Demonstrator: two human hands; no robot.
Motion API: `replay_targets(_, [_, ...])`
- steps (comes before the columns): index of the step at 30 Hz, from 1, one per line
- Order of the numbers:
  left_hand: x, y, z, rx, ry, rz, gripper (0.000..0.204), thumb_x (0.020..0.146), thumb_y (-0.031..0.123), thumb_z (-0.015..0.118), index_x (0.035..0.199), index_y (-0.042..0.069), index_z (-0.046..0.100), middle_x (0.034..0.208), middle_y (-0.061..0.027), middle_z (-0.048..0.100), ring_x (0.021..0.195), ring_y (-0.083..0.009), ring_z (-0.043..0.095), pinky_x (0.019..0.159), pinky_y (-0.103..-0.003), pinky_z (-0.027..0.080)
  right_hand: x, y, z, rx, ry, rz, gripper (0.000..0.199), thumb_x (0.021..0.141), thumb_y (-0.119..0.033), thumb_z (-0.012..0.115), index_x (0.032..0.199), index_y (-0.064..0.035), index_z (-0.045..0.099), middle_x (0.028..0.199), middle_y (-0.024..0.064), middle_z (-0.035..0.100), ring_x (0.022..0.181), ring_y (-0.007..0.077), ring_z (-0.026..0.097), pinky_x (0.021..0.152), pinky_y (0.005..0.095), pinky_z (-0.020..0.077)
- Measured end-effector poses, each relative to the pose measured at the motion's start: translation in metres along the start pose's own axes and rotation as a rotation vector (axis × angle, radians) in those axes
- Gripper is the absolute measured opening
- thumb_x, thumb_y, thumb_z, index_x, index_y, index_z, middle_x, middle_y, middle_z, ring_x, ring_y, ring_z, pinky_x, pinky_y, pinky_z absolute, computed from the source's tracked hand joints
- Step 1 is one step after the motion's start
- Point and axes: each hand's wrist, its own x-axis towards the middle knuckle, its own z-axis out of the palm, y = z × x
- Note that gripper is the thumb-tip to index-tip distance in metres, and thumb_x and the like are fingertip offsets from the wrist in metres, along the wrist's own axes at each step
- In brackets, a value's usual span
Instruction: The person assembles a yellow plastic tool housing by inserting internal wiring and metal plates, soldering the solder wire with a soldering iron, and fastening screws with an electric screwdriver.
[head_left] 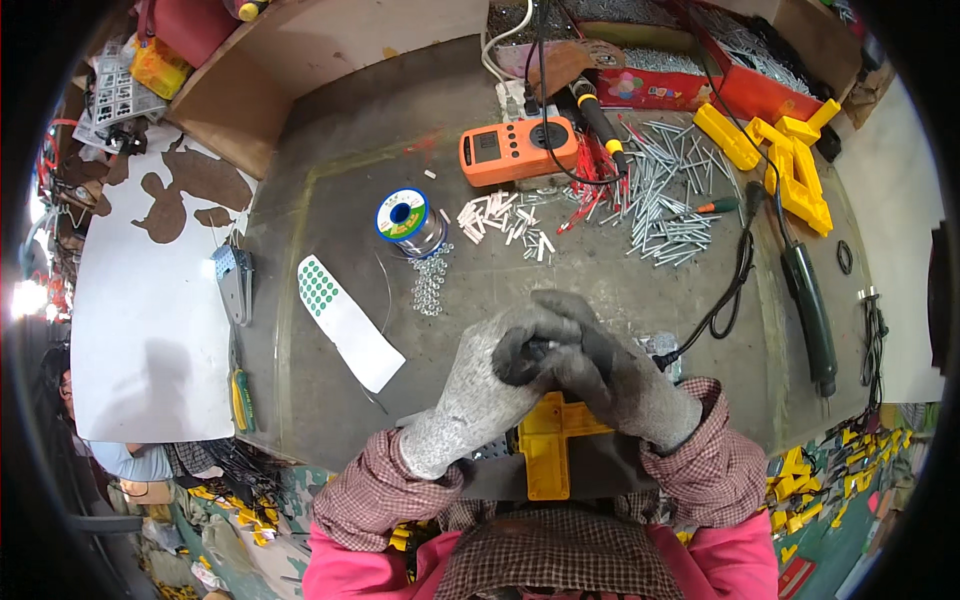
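Observation:
Both my hands wear grey work gloves with darkened fingers and meet at the table's near edge. My left hand is closed, its thumb and fingers curled against the other hand. Pressed up to it is my right hand, also closed. A small dark bit shows between the fingers, too hidden to name. Just below the hands lies a yellow plastic part with a crosspiece, near my lap. Beyond the hands are a heap of small nuts, a solder wire spool and a white sticker sheet with green dots.
An orange soldering station stands at the back, with long screws and short white tubes nearby. More yellow parts lie far right, beside a dark corded electric screwdriver. Green-handled pliers sit at the left edge.

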Motion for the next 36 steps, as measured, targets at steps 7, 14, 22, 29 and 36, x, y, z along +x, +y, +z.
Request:
replay_targets(7, [0.007, 0.011, -0.011, -0.235, -0.043, -0.329, 0.020, 0.085, 0.002, 0.068, 0.105, 0.001, 0.067, 0.103, -0.0080, 0.064, 0.100, -0.0152, 0.061, 0.086, -0.030, 0.051, 0.000, 0.002, -0.015, -0.066, -0.096, 0.097, 0.045, 0.098, -0.006, 0.047, 0.141, -0.0032, 0.035, 0.132, 0.0203, 0.052, 0.111, 0.0290, 0.062, 0.090, 0.0327, 0.0515])
replay_targets(14, [0.010, 0.019, -0.019, -0.328, -0.100, -0.283, 0.023, 0.084, 0.004, 0.072, 0.106, -0.001, 0.066, 0.102, -0.0062, 0.062, 0.099, -0.0124, 0.060, 0.085, -0.028, 0.051, 0.002, 0.004, -0.014, -0.193, 0.059, -0.147, 0.049, 0.097, -0.001, 0.044, 0.145, -0.0051, 0.034, 0.126, 0.0177, 0.059, 0.108, 0.0236, 0.062, 0.090, 0.0345, 0.0518])
replay_targets(22, [-0.001, 0.006, -0.020, -0.546, 0.029, -0.489, 0.031, 0.090, 0.017, 0.071, 0.111, -0.005, 0.062, 0.094, -0.0095, 0.070, 0.083, -0.0119, 0.067, 0.074, -0.025, 0.055, 0.002, 0.002, -0.001, 0.000, -0.007, -0.014, 0.030, 0.093, -0.007, 0.060, 0.123, -0.0050, 0.057, 0.104, 0.0142, 0.065, 0.096, 0.0237, 0.067, 0.084, 0.0350, 0.0536])
replay_targets(29, [0.003, 0.002, -0.016, 0.229, -0.091, -0.026, 0.031, 0.099, 0.032, 0.054, 0.106, 0.003, 0.060, 0.082, -0.0138, 0.066, 0.073, -0.0320, 0.067, 0.069, -0.041, 0.053, 0.001, -0.003, -0.003, -0.430, 0.046, 0.021, 0.022, 0.092, -0.016, 0.063, 0.112, -0.0082, 0.061, 0.090, 0.0142, 0.066, 0.078, 0.0307, 0.067, 0.069, 0.0383, 0.0533])
replay_targets(36, [-0.004, 0.034, -0.082, 0.580, 0.193, -0.378, 0.021, 0.093, 0.024, 0.060, 0.101, 0.005, 0.067, 0.093, -0.0179, 0.069, 0.085, -0.0354, 0.067, 0.074, -0.043, 0.053, -0.010, 0.016, -0.048, -0.640, 0.150, -0.176, 0.015, 0.098, -0.015, 0.054, 0.107, -0.0054, 0.061, 0.076, 0.0081, 0.060, 0.059, 0.0189, 0.059, 0.056, 0.0301, 0.0472])
